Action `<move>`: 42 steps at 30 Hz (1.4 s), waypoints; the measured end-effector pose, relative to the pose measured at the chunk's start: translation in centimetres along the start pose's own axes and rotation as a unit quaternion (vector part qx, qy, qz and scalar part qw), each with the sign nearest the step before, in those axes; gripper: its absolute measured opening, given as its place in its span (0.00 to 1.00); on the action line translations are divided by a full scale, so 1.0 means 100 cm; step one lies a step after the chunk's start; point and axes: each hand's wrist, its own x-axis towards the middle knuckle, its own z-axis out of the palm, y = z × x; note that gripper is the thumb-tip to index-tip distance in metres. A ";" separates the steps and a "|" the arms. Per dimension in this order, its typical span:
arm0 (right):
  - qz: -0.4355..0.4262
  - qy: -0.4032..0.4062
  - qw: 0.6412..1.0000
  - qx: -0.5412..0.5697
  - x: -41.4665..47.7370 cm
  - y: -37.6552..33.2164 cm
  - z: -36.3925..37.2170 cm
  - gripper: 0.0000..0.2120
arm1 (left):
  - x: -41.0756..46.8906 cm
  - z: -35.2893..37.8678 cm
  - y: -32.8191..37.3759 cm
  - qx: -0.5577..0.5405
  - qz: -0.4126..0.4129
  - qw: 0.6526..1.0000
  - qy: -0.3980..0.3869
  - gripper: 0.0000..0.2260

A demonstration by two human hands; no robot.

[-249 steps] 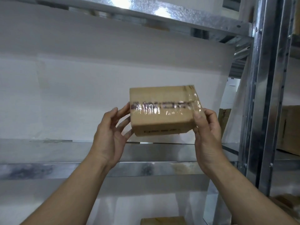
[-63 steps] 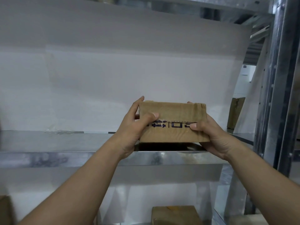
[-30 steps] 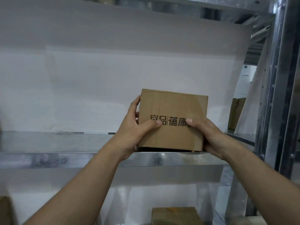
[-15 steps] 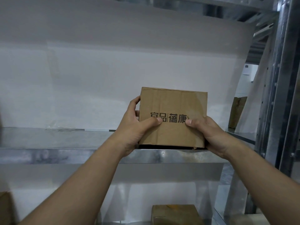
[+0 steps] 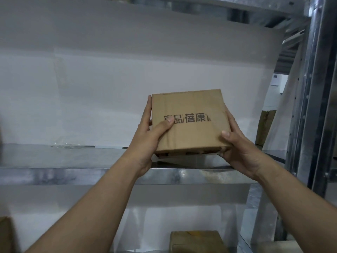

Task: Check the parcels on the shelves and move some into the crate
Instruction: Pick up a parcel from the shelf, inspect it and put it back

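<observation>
One flat cardboard parcel [image 5: 189, 125], metal shelf [image 5: 73, 175]

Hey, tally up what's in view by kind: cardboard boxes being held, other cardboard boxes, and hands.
Held box: 1
Other boxes: 2 (lower-shelf box, far-right box)
Hands: 2 (left hand, right hand), both gripping the held box
Total: 5
Brown edge at bottom left: too cut off to count.

A box [image 5: 189, 123] held over the shelf [image 5: 73, 174], left hand [image 5: 145, 139] on its left side, right hand [image 5: 238, 148] at its lower right corner; panel [image 5: 91, 88] behind; second box [image 5: 197, 241] on the level below; post [image 5: 310, 106] at right.
</observation>
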 end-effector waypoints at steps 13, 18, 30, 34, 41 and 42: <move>0.052 0.043 0.998 -0.013 -0.003 -0.003 0.000 0.43 | -0.007 -0.001 -0.005 0.126 0.028 0.988 -0.080 0.66; 0.044 -0.010 0.996 -0.073 -0.002 0.002 -0.003 0.44 | -0.004 -0.002 -0.008 0.083 0.010 0.995 -0.053 0.60; 0.022 0.026 0.998 -0.058 -0.001 0.007 -0.008 0.31 | -0.005 -0.001 -0.007 0.075 0.033 0.996 -0.041 0.59; -0.004 0.041 0.999 0.006 0.001 0.008 -0.013 0.31 | -0.005 -0.002 0.003 -0.036 0.033 0.998 0.027 0.46; -0.028 0.152 0.988 -0.018 0.010 0.015 -0.010 0.47 | -0.010 -0.014 0.005 -0.155 0.018 0.988 -0.015 0.25; -0.034 0.174 0.983 -0.041 0.010 0.016 -0.009 0.43 | -0.010 -0.015 0.005 -0.150 0.025 0.988 -0.028 0.28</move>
